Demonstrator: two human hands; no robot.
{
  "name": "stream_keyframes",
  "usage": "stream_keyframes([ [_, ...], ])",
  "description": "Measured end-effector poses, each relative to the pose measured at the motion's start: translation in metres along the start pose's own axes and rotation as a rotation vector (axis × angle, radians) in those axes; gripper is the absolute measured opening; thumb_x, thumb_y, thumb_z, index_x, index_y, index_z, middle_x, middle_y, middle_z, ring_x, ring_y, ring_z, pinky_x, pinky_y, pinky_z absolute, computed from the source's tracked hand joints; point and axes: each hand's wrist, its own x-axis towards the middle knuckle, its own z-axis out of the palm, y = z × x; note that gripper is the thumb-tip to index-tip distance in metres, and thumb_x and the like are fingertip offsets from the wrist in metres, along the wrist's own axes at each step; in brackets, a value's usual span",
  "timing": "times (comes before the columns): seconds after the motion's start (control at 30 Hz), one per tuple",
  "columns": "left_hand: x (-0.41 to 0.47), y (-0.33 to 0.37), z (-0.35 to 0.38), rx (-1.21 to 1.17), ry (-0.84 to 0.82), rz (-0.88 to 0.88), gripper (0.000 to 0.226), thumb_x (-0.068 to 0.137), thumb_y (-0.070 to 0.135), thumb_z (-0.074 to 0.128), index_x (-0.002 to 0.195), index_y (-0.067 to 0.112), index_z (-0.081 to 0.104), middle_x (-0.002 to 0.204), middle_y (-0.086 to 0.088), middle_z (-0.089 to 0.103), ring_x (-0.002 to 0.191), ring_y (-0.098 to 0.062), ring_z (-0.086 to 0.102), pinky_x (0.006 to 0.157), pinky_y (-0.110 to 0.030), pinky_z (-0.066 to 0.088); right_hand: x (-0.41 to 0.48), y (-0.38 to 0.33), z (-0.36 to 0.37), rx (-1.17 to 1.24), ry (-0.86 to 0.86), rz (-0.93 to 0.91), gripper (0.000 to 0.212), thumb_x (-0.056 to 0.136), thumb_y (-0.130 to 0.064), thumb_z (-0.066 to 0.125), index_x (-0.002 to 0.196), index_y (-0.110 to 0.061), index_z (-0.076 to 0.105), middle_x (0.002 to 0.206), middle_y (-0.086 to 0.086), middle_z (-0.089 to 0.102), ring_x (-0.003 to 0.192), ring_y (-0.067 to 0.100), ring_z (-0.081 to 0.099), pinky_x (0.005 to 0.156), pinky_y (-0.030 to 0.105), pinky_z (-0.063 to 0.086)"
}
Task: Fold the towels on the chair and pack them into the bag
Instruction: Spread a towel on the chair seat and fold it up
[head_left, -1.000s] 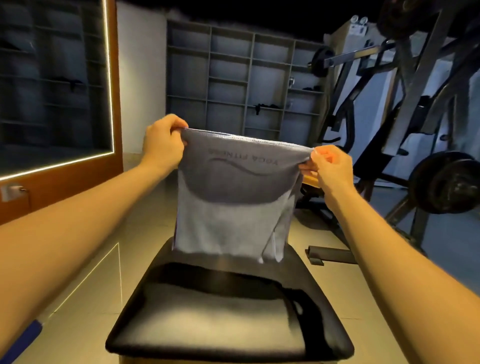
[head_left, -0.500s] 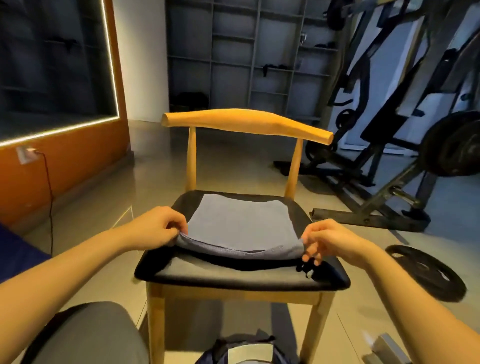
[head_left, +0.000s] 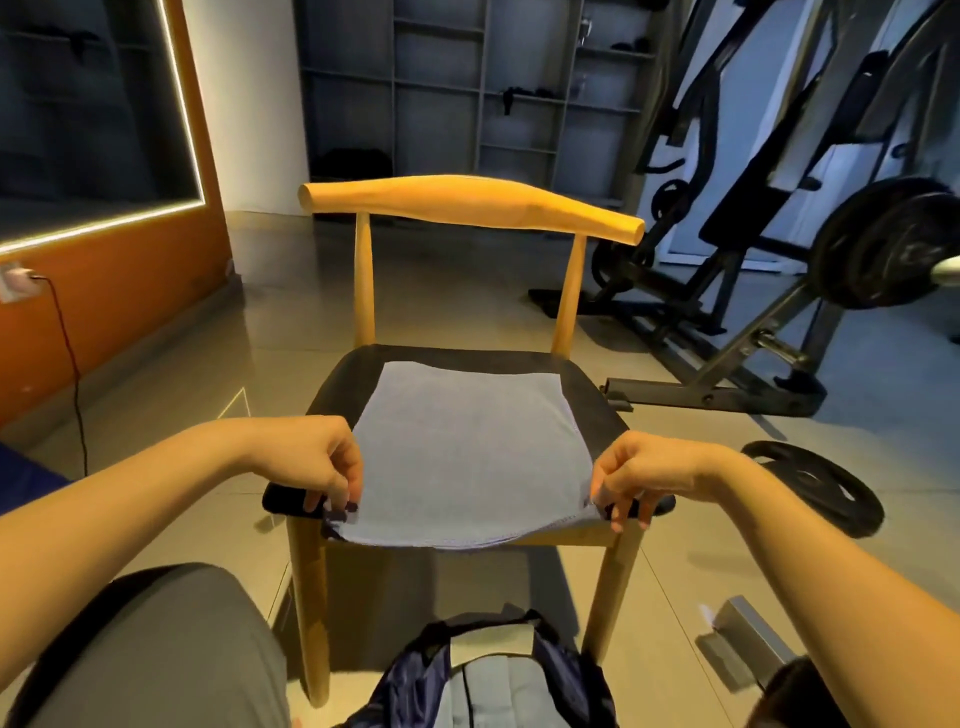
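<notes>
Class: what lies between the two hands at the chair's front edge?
In the head view, the pale grey-blue towel spans between the left hand and right hand, each pinching a near corner.

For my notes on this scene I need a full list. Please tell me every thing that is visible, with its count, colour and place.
towel: one, grey-blue, spread on the chair seat, near edge past the seat front
chair: one, light wood with black seat, centre
bag: one, dark blue, on the floor in front of the chair
weight plate: one, black, flat on the floor right of the chair
weight machine: one, black, far right
shelving: one unit, grey, back wall
wall socket: one, white, left wall, dark cable hanging from it
leg: one, grey trousers, lower left
left hand: one, pinches the towel's near left corner
right hand: one, pinches the towel's near right corner
</notes>
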Motion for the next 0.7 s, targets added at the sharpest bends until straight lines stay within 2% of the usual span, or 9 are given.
stream_keyframes([
  [0.1,0.019,0.014,-0.007,-0.021,0.030,0.034,0.016,0.096,0.018,0.067,0.086,0.016,0.079,0.083,0.001,0.077,0.079,-0.019,0.073,0.078,-0.027,0.061,0.002,-0.008,-0.005,-0.120,-0.014,0.038,0.013,0.094,-0.015,0.070,0.099,-0.005,0.077,0.096,0.009,0.078,0.088,0.026,0.077,0.083,0.041,0.063],
  [0.17,0.043,0.026,-0.012,-0.031,0.111,0.068,0.017,0.097,0.021,0.066,0.086,0.017,0.078,0.080,0.002,0.076,0.072,-0.014,0.072,0.076,-0.026,0.061,0.010,-0.007,-0.012,-0.120,0.075,0.009,0.011,0.095,-0.014,0.068,0.096,-0.008,0.077,0.094,0.007,0.078,0.084,0.023,0.077,0.076,0.037,0.064],
  [0.27,0.089,0.045,-0.016,-0.037,0.255,0.094,0.014,0.097,0.019,0.067,0.088,0.017,0.077,0.079,0.002,0.076,0.068,-0.008,0.070,0.074,-0.024,0.059,0.025,0.000,-0.026,-0.018,0.275,0.002,0.013,0.096,-0.013,0.064,0.094,-0.006,0.074,0.089,0.009,0.077,0.073,0.019,0.074,0.058,0.023,0.055],
  [0.33,0.122,0.059,-0.017,-0.067,0.322,0.102,0.012,0.096,0.019,0.067,0.088,0.020,0.076,0.081,0.003,0.076,0.071,-0.008,0.070,0.076,-0.024,0.059,0.040,0.007,-0.036,0.074,0.376,0.008,0.012,0.097,-0.012,0.063,0.096,-0.005,0.073,0.090,0.010,0.077,0.070,0.017,0.072,0.055,0.021,0.052],
  [0.43,0.174,0.085,-0.015,-0.130,0.406,0.097,0.008,0.092,0.027,0.071,0.086,0.024,0.075,0.084,0.004,0.076,0.077,-0.011,0.071,0.083,-0.037,0.061,0.067,0.014,-0.049,0.195,0.486,0.014,0.010,0.098,-0.010,0.063,0.099,-0.006,0.072,0.095,0.010,0.075,0.074,0.017,0.072,0.056,0.023,0.054],
  [0.5,0.210,0.107,-0.014,-0.185,0.471,0.078,0.011,0.090,0.034,0.073,0.091,0.023,0.075,0.088,0.002,0.075,0.080,-0.013,0.071,0.085,-0.040,0.060,0.085,0.019,-0.053,0.228,0.513,0.020,0.011,0.097,-0.006,0.063,0.100,-0.008,0.073,0.097,0.010,0.073,0.078,0.019,0.071,0.055,0.023,0.055],
  [0.6,0.257,0.144,-0.011,-0.199,0.565,0.035,0.033,0.089,0.049,0.072,0.104,0.020,0.070,0.094,0.001,0.072,0.085,-0.016,0.068,0.083,-0.039,0.059,0.104,0.024,-0.060,0.251,0.506,0.010,0.012,0.096,-0.004,0.064,0.100,-0.011,0.073,0.096,0.010,0.073,0.077,0.018,0.071,0.053,0.022,0.054],
  [0.7,0.290,0.164,-0.008,-0.029,0.615,-0.049,0.038,0.085,0.051,0.073,0.104,0.020,0.065,0.092,0.003,0.065,0.089,-0.020,0.063,0.078,-0.037,0.055,0.115,0.025,-0.069,0.226,0.482,-0.001,0.013,0.096,-0.005,0.064,0.096,-0.013,0.074,0.095,0.010,0.074,0.074,0.018,0.071,0.053,0.022,0.054],
])
